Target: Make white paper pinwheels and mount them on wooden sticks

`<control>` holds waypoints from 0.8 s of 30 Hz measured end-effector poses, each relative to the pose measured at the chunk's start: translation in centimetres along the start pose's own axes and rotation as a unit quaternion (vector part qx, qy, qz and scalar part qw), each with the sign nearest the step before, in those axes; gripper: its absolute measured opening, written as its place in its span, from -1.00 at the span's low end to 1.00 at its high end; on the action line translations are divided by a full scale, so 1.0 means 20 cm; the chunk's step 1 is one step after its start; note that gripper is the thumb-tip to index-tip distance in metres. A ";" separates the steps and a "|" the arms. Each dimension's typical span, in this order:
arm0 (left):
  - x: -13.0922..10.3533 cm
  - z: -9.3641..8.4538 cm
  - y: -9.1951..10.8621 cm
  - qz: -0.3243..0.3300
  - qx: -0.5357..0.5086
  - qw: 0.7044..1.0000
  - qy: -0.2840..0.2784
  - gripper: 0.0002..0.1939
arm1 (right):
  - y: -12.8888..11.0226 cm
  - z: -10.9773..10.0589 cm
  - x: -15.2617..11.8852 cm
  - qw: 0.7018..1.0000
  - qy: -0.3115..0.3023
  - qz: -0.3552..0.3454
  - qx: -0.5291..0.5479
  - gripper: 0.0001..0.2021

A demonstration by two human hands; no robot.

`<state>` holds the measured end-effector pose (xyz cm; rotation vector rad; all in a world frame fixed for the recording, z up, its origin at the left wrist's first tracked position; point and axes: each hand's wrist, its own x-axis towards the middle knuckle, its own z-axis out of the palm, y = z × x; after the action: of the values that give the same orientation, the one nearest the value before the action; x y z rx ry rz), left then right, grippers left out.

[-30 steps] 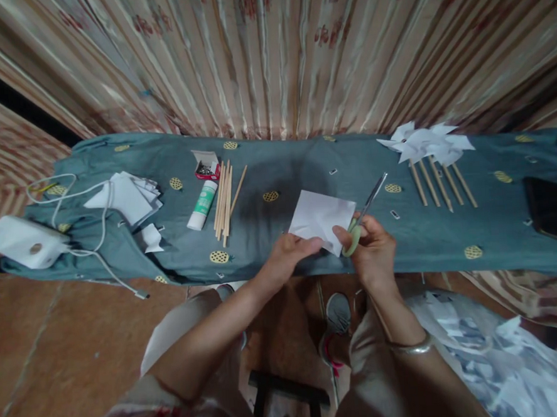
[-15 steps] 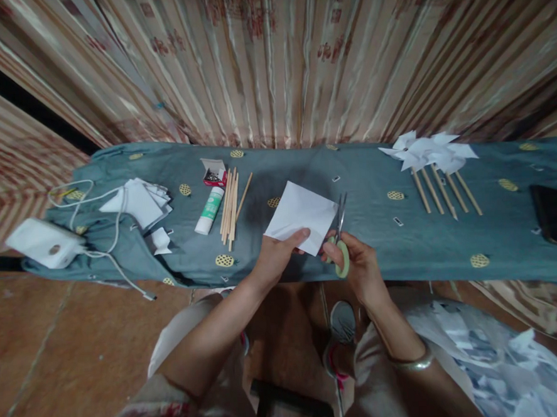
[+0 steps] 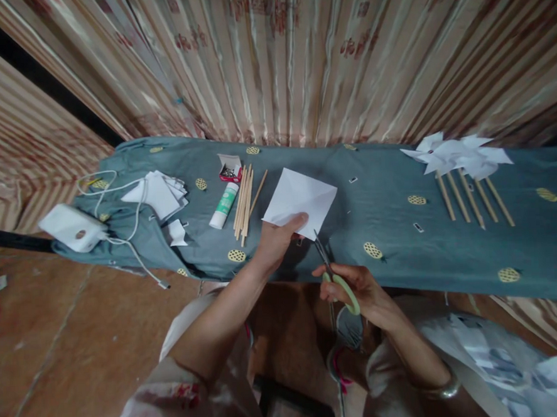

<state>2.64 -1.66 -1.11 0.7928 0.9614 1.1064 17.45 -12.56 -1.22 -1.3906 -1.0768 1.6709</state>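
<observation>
A square white sheet of paper (image 3: 301,197) is pinched at its lower left edge by my left hand (image 3: 279,237), thumb on top. My right hand (image 3: 354,285) is wrapped round the pale green handles of a pair of scissors (image 3: 322,251). The scissor tips point up and left, right by the paper's lower corner; whether they touch it I cannot tell. To the left lie several wooden sticks (image 3: 244,204), a glue tube (image 3: 224,205) with a green label and an open red box (image 3: 230,167) of small metal pieces.
White paper pinwheels (image 3: 459,153) on sticks lie at the right of the green tablecloth (image 3: 388,227). Cut papers (image 3: 157,194) and a white charger (image 3: 72,227) with cables are at the left. A curtain (image 3: 288,63) hangs behind.
My right hand has moved down with the scissors, whose blades went from beside the paper's right corner to its lower corner. The view has shifted to the right.
</observation>
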 end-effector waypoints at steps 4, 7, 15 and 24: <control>-0.01 0.01 -0.02 -0.003 0.011 1.000 -0.003 -0.71 | -0.01 0.00 0.01 1.000 -0.002 -0.005 0.018 -0.55; -0.01 0.01 -0.02 -0.014 0.022 1.000 0.002 -0.70 | -0.02 0.01 0.01 1.000 -0.002 -0.004 0.022 -0.56; -0.02 0.01 -0.02 0.005 0.008 1.000 -0.018 -0.70 | -0.06 0.01 0.00 0.999 0.002 0.012 0.032 -0.56; -0.02 0.01 -0.02 -0.010 0.005 1.000 -0.015 -0.69 | -0.05 0.02 0.01 0.998 0.015 0.017 0.054 -0.57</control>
<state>2.92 -2.07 -1.33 0.8035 0.9474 1.0698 17.03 -12.09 -0.41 -1.3674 -0.9362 1.7024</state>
